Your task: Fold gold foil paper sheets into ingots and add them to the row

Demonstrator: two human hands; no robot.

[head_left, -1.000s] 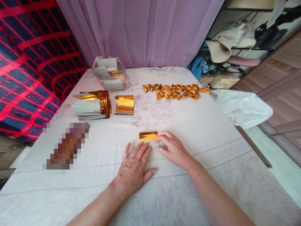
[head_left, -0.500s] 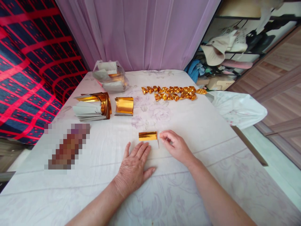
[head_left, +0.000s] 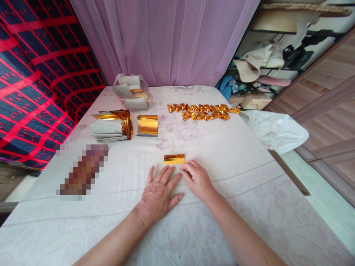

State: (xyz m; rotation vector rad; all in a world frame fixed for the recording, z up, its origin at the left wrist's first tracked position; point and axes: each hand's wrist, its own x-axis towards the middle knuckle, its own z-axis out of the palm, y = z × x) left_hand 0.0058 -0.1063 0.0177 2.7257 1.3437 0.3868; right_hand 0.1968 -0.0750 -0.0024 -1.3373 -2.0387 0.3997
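Observation:
A small folded gold foil sheet (head_left: 174, 159) lies flat on the white flowered cloth (head_left: 227, 155) in front of me. My left hand (head_left: 158, 194) rests palm down just below it, fingers spread, fingertips at the sheet's lower edge. My right hand (head_left: 195, 178) is beside it, fingers bent and pressing at the sheet's lower right corner, touching my left fingertips. Whether the right fingers pinch the paper is hidden.
At the back left stand a stack of gold and silver sheets (head_left: 112, 125), a smaller gold stack (head_left: 147, 125) and a clear bag of sheets (head_left: 132, 92). A row of several folded gold pieces (head_left: 203, 111) lies at the back. A blurred object (head_left: 83, 170) sits left.
My right hand moved left and down from the sheet's right end to its lower right corner, meeting my left fingertips. The left hand stayed in place.

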